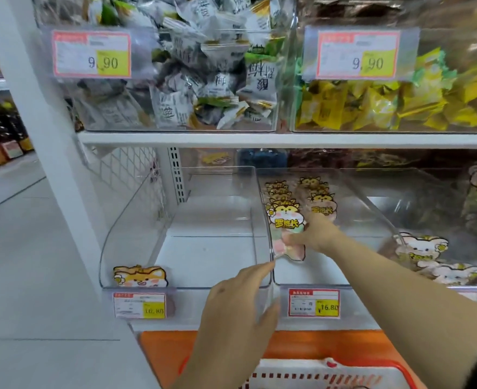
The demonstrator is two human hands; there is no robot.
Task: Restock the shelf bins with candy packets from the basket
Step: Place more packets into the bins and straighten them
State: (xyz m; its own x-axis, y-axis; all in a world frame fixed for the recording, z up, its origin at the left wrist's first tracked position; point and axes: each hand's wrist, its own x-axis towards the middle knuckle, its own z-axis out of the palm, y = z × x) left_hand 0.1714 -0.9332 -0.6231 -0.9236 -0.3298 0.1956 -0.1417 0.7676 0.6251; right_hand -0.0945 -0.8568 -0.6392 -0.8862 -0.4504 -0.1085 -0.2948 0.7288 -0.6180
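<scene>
My right hand (314, 234) reaches into the middle clear bin (310, 282) and pinches a cat-shaped candy packet (286, 220), which stands upright at the front of a row of similar packets (320, 197). My left hand (243, 296) grips the front corner of the left clear bin (184, 286), fingers on its rim and thumb on the front wall. That bin holds one cat-shaped packet (140, 276) at its front left. The red basket (330, 372) with white lining sits at the bottom edge, below my arms.
A third bin (439, 265) on the right holds bear-shaped packets. On the upper shelf stand bins of white-wrapped sweets (175, 80) and yellow-wrapped sweets (394, 102). Price tags (313, 302) hang on the shelf fronts. An orange shelf base (164, 349) lies below; an aisle floor opens left.
</scene>
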